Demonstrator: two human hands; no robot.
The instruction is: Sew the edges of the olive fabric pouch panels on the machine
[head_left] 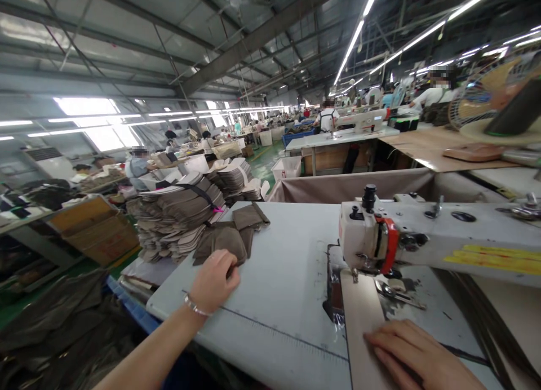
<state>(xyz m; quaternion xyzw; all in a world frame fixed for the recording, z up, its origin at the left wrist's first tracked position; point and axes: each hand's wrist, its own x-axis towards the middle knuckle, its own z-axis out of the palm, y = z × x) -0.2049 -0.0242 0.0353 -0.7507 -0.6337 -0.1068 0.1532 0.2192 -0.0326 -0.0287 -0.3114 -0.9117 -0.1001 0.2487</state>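
Beige panel point(359, 308) lies under the fingertips of the right hand point(418, 350), running from beneath that hand forward to the sewing machine point(359, 232). The panel is long, pale, flat and smooth, its left edge straight beside the dark plate of the machine bed. The right hand is spread over it, fingers together and slightly bent, resting on top without gripping. To the right of this hand, long dark strips point(477, 322) slant across the table point(291, 266); just ahead of it sits a small metal guide point(395, 291).

Well to its left, the left hand point(213, 280) is over the table, a bracelet point(196, 306) at its wrist. Its fingers are curled inward; whether they pinch anything cannot be told. Right beyond its knuckles lie brown pieces point(228, 240), flat, overlapping and matt, some with rounded edges and one squarer at the far right. Left of the left forearm is a heap of dark cloth point(54, 328).

Farther out, beyond the left hand, stand tall stacks point(181, 209) of layered dark and pale pieces. Ahead of the right hand, past the machine, come a cloth-sided trough point(355, 188), then another sewing machine point(363, 121) and a person in a white top point(327, 119).
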